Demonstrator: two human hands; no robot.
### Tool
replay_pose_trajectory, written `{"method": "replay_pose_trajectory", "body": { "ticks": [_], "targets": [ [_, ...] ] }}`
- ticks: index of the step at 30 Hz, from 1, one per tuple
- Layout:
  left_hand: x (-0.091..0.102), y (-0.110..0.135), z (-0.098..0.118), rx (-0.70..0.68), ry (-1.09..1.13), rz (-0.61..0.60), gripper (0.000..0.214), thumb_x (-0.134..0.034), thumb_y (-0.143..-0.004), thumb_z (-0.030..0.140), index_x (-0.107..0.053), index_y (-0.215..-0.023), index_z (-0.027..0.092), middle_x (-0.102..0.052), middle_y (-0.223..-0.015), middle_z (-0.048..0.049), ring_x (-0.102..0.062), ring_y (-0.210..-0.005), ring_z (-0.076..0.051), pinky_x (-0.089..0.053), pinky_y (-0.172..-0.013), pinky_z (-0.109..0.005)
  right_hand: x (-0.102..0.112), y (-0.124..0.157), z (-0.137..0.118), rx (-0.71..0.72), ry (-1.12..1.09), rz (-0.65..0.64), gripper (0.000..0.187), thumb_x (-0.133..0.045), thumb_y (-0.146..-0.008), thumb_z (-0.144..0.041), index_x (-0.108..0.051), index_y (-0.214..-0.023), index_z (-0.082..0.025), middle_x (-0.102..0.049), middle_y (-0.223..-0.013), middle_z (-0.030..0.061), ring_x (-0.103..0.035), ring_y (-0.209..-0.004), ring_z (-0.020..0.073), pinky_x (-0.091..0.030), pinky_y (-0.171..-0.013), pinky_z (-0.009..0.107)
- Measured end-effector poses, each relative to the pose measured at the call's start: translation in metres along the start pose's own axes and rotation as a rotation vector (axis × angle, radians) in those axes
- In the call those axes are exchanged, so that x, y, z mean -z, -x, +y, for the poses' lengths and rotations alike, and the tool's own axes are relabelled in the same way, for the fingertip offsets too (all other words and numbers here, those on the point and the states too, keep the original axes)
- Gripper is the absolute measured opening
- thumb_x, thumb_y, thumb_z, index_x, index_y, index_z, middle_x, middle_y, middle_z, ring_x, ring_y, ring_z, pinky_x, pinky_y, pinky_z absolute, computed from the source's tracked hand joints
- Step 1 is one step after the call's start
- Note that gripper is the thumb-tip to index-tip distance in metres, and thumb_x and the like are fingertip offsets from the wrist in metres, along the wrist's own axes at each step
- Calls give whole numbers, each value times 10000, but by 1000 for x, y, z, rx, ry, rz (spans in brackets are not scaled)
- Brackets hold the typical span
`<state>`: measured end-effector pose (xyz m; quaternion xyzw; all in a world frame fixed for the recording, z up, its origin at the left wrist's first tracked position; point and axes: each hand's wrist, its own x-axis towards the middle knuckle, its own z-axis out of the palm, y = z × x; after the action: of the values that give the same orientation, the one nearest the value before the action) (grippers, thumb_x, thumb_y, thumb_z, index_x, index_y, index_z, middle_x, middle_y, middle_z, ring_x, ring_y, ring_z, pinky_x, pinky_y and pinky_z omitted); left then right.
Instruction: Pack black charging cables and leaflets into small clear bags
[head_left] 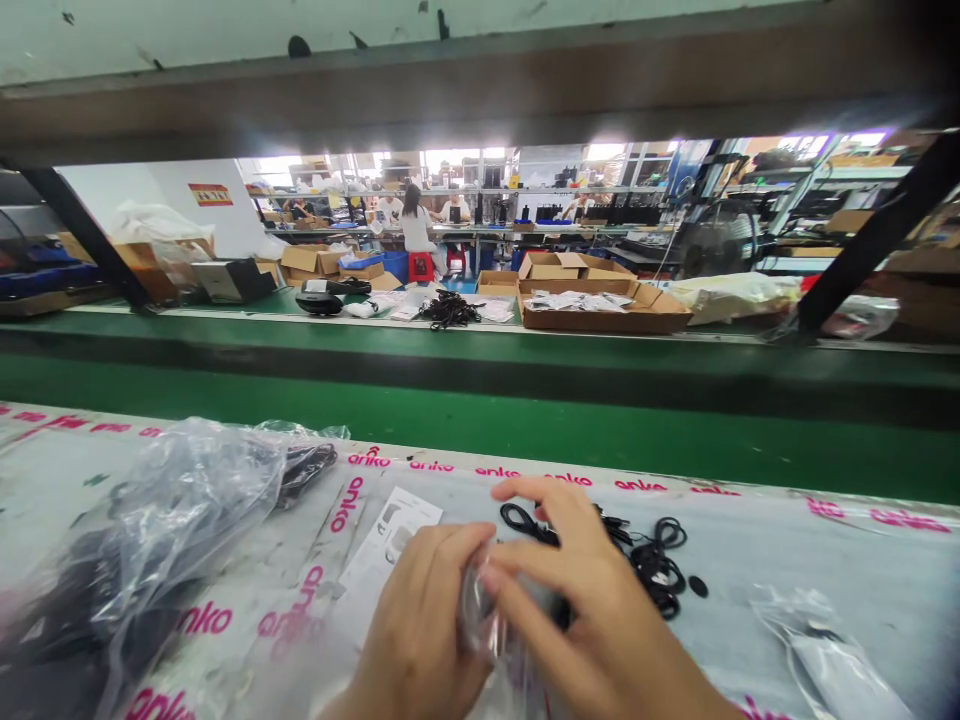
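Between my hands, low in the middle of the head view, is a small clear plastic bag [484, 610]. My left hand [420, 610] is curled closed around its left side. The thumb and index finger of my right hand [592, 580] pinch the bag's upper edge, with the other fingers raised. What the bag contains is hidden. Coiled black cables [660, 560] lie just beyond my right hand, partly covered by it. A printed white sheet [394, 535] with drawings of devices rests behind my left hand.
A large clear bag of black cables [202, 500] takes up the left of the table. At the right lies a small clear packet [832, 650]. Past the green belt [450, 405] are an open carton [600, 315] and a black cable pile [450, 310]. A shelf beam [450, 100] crosses overhead.
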<state>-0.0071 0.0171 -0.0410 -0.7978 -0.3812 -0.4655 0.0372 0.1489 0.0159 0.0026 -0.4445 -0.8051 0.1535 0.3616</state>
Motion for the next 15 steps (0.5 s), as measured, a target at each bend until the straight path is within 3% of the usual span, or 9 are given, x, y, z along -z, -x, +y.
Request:
{"method": "replay_pose_trajectory", "body": {
  "ticks": [2, 4, 8, 10, 12, 14, 15],
  "targets": [
    [3, 0, -4, 72, 0, -35, 435, -555, -877, 227, -416, -1267, 95, -592, -924, -86, -594, -818, -184, -528, -722, -274, 3, -7, 18, -133, 71, -37, 205, -443, -931, -235, -647, -940, -244, -551, -1139, 70, -516, -1089, 195, -464, -917, 367],
    [6, -1, -8, 127, 8, -43, 543, -589, -873, 226, -356, -1345, 92, -564, -903, -66, -577, -805, -174, -514, -730, -266, -3, -12, 39, -219, 171, -69, 182, -493, -907, -203, -645, -1002, -167, -587, -1096, 133, -540, -1065, 258, -467, -902, 456],
    [10, -2, -11, 30, 63, -16, 484, -600, -846, 142, -416, -1287, 65, -535, -936, -76, -538, -841, -177, -489, -768, -282, -26, -16, 68, -260, 281, -121, 120, -632, -733, -2, -668, -835, -53, -538, -1226, 298, -448, -1194, 447, -366, -943, 614],
    [10, -2, -11, -30, 62, 3, 438, -621, -824, 126, -454, -1224, 64, -534, -968, -88, -529, -891, -188, -482, -796, -286, -25, -17, 66, -257, 269, -126, 108, -607, -770, -25, -633, -853, -90, -601, -1167, 246, -495, -1175, 399, -400, -940, 560],
    [9, -1, -11, -30, 24, 26, 406, -643, -821, 161, -470, -1179, 80, -546, -982, -95, -534, -913, -200, -486, -799, -296, -11, -17, 54, -263, 217, -144, 73, -505, -895, -159, -578, -898, -158, -697, -879, 104, -656, -906, 272, -525, -772, 415],
    [8, -1, -10, 29, -26, 33, 405, -650, -836, 250, -468, -1165, 98, -564, -952, -90, -553, -876, -204, -503, -754, -303, 10, -15, 37, -253, 126, -157, 182, -366, -973, -278, -538, -951, -221, -649, -638, -24, -649, -587, 159, -523, -537, 249],
    [7, -2, -10, 59, -51, 27, 408, -639, -848, 300, -464, -1161, 105, -570, -922, -84, -564, -838, -201, -512, -718, -302, 18, -13, 29, -216, 70, -156, 193, -349, -978, -314, -533, -986, -254, -642, -620, -51, -632, -534, 130, -502, -488, 203]
  ]
}}
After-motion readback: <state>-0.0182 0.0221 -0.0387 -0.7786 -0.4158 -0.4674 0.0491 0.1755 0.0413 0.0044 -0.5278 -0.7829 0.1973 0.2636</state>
